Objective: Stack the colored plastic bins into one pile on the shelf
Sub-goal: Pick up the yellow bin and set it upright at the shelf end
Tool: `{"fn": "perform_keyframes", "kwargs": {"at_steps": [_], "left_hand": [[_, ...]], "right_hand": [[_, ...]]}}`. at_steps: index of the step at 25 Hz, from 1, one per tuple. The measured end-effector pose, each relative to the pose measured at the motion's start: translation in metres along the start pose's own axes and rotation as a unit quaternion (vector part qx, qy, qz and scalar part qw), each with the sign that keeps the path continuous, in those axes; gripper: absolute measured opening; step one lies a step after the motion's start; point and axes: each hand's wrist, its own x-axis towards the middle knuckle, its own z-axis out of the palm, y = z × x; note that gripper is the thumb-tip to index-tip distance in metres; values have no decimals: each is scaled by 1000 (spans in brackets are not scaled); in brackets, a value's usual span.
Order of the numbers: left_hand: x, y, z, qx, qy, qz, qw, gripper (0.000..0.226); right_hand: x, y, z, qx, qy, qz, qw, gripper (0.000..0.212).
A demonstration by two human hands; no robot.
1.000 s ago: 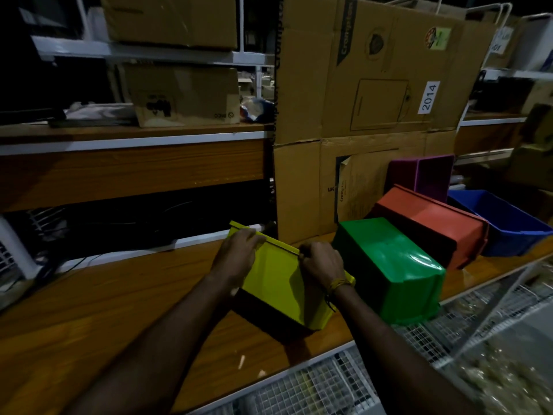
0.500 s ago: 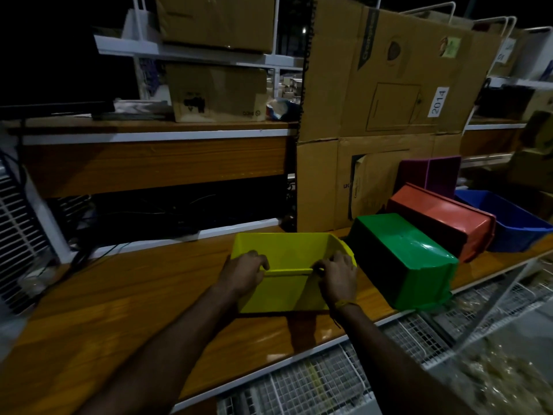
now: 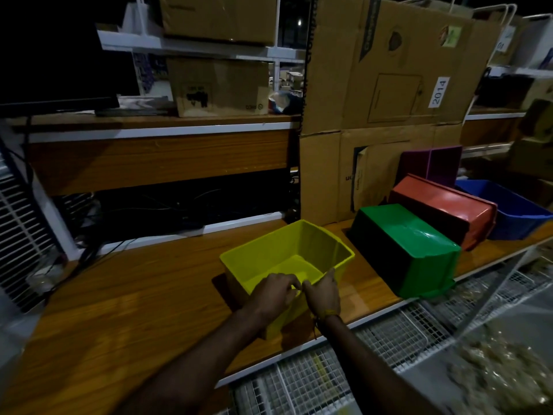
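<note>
While both the left hand (image 3: 273, 292) and right hand (image 3: 323, 292) curl over its near rim, gripping it, the yellow bin (image 3: 287, 259) sits upright, mouth up, on the wooden shelf (image 3: 134, 295).

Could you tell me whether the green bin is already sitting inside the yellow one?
No, the green bin lies overturned on the shelf to the right of the yellow bin, whose open inside holds nothing.

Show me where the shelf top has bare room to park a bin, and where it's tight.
Widest bare wood on the wooden shelf lies left of the yellow bin, which both hands grip at its near rim. A narrower strip separates it from the green bin. Crowded on the right: green, red bin, blue bin, purple bin packed together.
</note>
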Motion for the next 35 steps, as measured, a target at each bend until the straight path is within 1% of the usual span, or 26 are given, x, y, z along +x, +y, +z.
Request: {"fn": "perform_keyframes", "kwargs": {"at_steps": [2,3,4,6,7,9,10,11,13,14,17,19,21,23,25,27,29,32,34,35], "left_hand": [[-2,4,-2,34,19,-7,999,23],[-3,2,-4,67,40,-16,997,24],[-4,-3,-7,102,61,-30,992,25],[-5,-18,-15,150,88,-81,981,27],[-6,-27,-19,160,91,-121,975,29],[-8,-44,-26,158,78,-197,964,37],[-9,-50,-28,135,70,-220,964,40],[-8,-54,-29,99,67,-230,966,42],[-4,-56,-28,41,77,-231,969,43],[-2,-55,-27,27,90,-231,968,42],[1,-44,-30,-29,173,-229,957,33],[3,-33,-38,-86,246,-218,941,28],[9,-24,-48,-138,315,-210,915,30],[14,-18,-55,-153,339,-204,906,30],[15,-21,-54,-151,319,-218,910,26],[13,-34,-48,-123,280,-245,920,22],[8,-49,-41,-78,221,-275,933,19],[2,-59,-37,6,128,-308,943,27],[-1,-51,-32,46,94,-291,951,32],[-2,-43,-28,41,84,-268,959,33]], "right_hand": [[12,4,-6,-32,-1,-4,999,85],[19,6,-10,-46,-5,-13,999,76],[24,7,-16,-46,-7,-23,999,61],[32,11,-25,-3,2,-38,999,31],[37,13,-28,27,10,-37,999,25],[43,17,-34,84,35,-20,996,27],[45,21,-35,118,54,-6,992,29],[47,26,-35,160,65,6,985,27],[47,33,-33,225,61,14,972,17],[45,33,-33,244,48,11,969,19],[46,27,-39,327,4,-5,945,33],[47,14,-51,391,-14,-21,920,38],[45,-2,-63,431,-27,-36,901,39],[44,-11,-67,426,-39,-58,902,35],[43,-12,-62,413,-37,-55,908,30],[41,-6,-52,403,-28,-25,914,29],[39,2,-38,382,-37,-10,923,33],[34,9,-18,346,-66,4,936,43],[30,7,-7,327,-82,12,942,45],[28,4,-2,323,-90,9,942,46]]}}
